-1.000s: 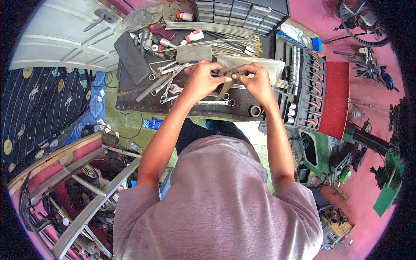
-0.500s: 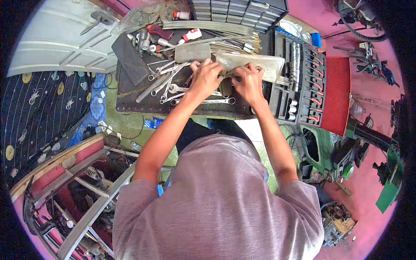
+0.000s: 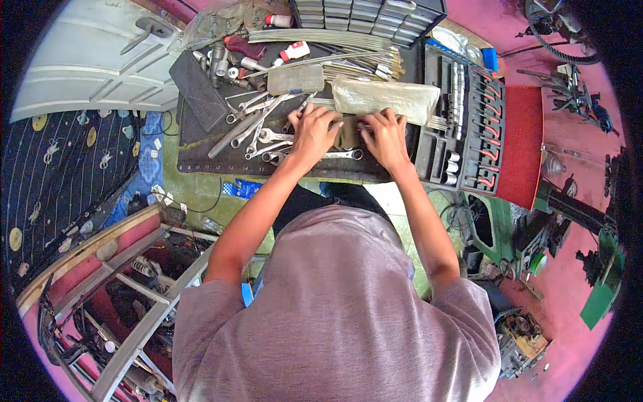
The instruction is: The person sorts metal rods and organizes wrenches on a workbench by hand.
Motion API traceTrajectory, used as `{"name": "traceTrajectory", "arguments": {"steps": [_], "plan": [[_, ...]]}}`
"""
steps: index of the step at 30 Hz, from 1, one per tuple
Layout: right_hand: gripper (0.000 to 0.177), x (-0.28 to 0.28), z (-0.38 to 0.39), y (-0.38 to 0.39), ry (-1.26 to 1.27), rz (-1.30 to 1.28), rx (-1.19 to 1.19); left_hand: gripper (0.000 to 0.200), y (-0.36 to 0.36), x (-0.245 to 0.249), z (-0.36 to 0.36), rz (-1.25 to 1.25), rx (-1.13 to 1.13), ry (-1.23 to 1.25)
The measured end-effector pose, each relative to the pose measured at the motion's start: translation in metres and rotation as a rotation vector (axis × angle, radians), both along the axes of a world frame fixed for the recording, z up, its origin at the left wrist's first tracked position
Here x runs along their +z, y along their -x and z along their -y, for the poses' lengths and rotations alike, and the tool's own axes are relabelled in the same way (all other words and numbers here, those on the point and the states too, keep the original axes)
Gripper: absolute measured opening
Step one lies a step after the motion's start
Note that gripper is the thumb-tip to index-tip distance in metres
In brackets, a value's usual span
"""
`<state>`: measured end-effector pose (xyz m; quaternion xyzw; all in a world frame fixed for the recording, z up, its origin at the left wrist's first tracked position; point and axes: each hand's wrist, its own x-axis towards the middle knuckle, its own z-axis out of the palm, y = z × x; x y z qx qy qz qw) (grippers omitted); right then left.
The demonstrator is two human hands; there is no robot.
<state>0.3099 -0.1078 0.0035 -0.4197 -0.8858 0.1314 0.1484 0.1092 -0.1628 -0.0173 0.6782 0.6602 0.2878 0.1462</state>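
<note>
My left hand (image 3: pixel 313 132) is low over the bench, its slightly blurred fingers bent and apart. Its fingertips are at the left edge of a small olive-brown piece (image 3: pixel 347 134), whose kind I cannot tell. On the other side of that piece is my right hand (image 3: pixel 384 136), fingers bent downward and spread. Just beyond both hands lies a long pack of thin metal rods in a cloudy plastic sleeve (image 3: pixel 385 99), rod ends showing at each end. Combination wrenches (image 3: pixel 258 137) lie left of my left hand, and one wrench (image 3: pixel 345 155) lies just below the olive-brown piece.
A clear plastic box (image 3: pixel 295 79), loose rods (image 3: pixel 321 38) and a white-and-red bottle (image 3: pixel 293 52) are on the bench's far half. A small-drawer cabinet (image 3: pixel 368 17) stands behind. An opened tool case with a red lid (image 3: pixel 519 144) fills the right side.
My hands have let go of the near edge of the plastic sleeve and moved slightly toward me and apart. The sleeve now lies flatter, and more of the olive-brown piece shows.
</note>
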Motion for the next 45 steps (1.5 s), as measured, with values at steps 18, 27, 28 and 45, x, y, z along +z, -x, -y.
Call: {"name": "traceTrajectory", "arguments": {"steps": [18, 27, 28, 45], "plan": [[0.031, -0.005, -0.002, 0.004, 0.122, -0.323, 0.001, 0.016, 0.007, 0.020, 0.004, 0.219, 0.010, -0.039], [0.016, -0.024, 0.019, 0.034, -0.119, 0.105, 0.136, 0.016, 0.047, -0.007, 0.034, -0.160, 0.030, 0.056], [0.018, -0.025, 0.021, 0.033, -0.121, 0.089, 0.120, 0.016, 0.047, -0.009, 0.035, -0.156, 0.036, 0.061], [0.031, -0.023, 0.017, 0.055, -0.117, 0.198, 0.145, 0.020, 0.055, -0.020, 0.027, -0.120, -0.055, 0.049]]}}
